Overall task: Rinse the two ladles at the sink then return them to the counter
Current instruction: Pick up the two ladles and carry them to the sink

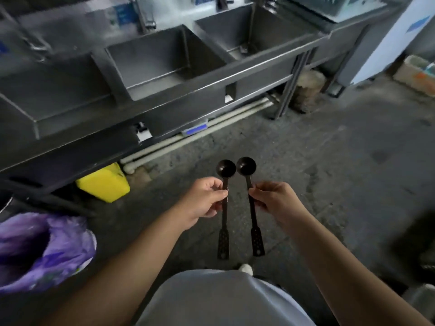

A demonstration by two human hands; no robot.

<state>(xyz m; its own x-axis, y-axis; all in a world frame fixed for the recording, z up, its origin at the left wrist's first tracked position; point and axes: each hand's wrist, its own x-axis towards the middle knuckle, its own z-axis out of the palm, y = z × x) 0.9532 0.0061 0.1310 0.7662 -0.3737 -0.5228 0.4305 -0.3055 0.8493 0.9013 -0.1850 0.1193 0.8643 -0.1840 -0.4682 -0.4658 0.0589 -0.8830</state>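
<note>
Gripping one ladle (225, 184) apiece, seemingly: hands (204, 200).

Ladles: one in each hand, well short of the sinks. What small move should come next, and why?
Probably step forward and carry both to the middle sink. The left hand and right hand each grip a ladle over the floor, not a basin.
</note>
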